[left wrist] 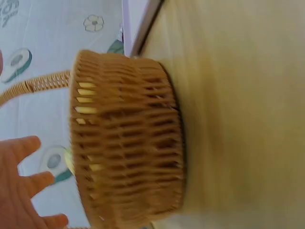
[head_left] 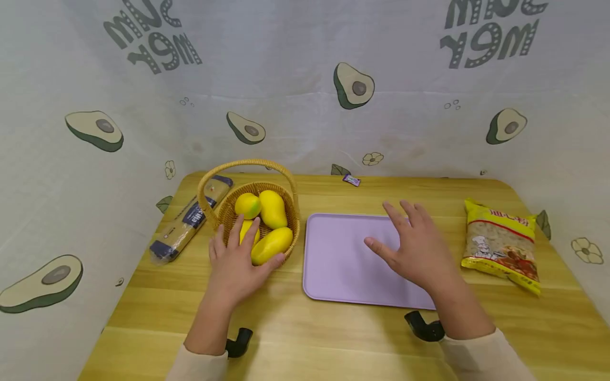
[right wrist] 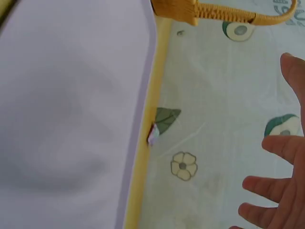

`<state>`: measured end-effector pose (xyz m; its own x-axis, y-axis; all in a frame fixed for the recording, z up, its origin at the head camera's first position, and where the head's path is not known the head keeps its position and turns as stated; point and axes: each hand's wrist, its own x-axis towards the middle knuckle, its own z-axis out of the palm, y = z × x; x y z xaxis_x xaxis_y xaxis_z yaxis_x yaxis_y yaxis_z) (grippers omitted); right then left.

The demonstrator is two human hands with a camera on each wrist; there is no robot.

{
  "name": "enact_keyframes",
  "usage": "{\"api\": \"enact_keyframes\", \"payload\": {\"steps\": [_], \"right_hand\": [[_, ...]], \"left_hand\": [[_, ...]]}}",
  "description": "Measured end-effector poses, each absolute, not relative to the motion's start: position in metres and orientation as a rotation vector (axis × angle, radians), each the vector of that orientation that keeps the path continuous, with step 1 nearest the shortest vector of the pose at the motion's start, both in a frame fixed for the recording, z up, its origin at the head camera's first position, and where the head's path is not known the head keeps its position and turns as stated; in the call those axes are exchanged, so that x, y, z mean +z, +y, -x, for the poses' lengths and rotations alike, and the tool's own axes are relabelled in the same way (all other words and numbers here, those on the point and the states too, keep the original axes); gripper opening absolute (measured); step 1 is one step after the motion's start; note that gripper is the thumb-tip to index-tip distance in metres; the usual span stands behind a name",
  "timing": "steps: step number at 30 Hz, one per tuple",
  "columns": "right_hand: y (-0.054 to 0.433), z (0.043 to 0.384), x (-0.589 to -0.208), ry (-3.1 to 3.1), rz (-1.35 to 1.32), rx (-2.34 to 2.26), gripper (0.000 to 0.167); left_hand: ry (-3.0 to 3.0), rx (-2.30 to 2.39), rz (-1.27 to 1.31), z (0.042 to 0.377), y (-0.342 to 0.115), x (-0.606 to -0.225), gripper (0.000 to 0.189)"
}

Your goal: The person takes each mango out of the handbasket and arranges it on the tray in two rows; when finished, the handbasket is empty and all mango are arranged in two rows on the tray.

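A wicker basket (head_left: pixel 296 233) with a tall arched handle (head_left: pixel 248 162) stands left of centre on the table. Inside lie yellow mangoes (head_left: pixel 273 209) and a lemon (head_left: pixel 247 205) with a greenish tip; another yellow fruit is partly hidden by fingers. My left hand (head_left: pixel 238 275) is spread over the basket's near side, its fingertips overlapping the fruit in the head view. In the left wrist view, that hand (left wrist: pixel 19 186) hovers beside the basket's rim. Over the right part of a lilac tray (head_left: pixel 343 259), my right hand (head_left: pixel 421 251) is spread, holding nothing.
A long plastic package (head_left: pixel 190 219) lies at the left behind the basket. On the right rests a yellow-topped bag (head_left: pixel 502 244) with a chef picture. A small purple packet (head_left: pixel 351 180) sits near the back edge, before an avocado-print curtain (head_left: pixel 295 106).
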<state>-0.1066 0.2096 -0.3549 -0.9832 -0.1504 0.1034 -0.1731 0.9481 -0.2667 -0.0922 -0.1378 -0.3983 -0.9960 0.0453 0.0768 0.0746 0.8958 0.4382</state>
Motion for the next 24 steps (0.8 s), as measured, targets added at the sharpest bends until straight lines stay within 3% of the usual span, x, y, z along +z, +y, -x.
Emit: {"api": "enact_keyframes", "payload": {"steps": [7, 14, 24], "right_hand": [[0.189, 0.098, -0.371, -2.948, -0.393, 0.609, 0.079], [0.154, 0.092, -0.388, -2.916, -0.535, 0.686, 0.078], [0.105, 0.094, -0.394, -2.863, -0.787, 0.801, 0.076]], "left_hand": [[-2.794, -0.974, 0.021, 0.082, -0.149, -0.409, 0.069], [-2.46, -1.265, -0.243, 0.083, -0.151, -0.422, 0.046], [-2.021, -1.864, -0.618, 0.097, -0.156, -0.441, 0.041]]}}
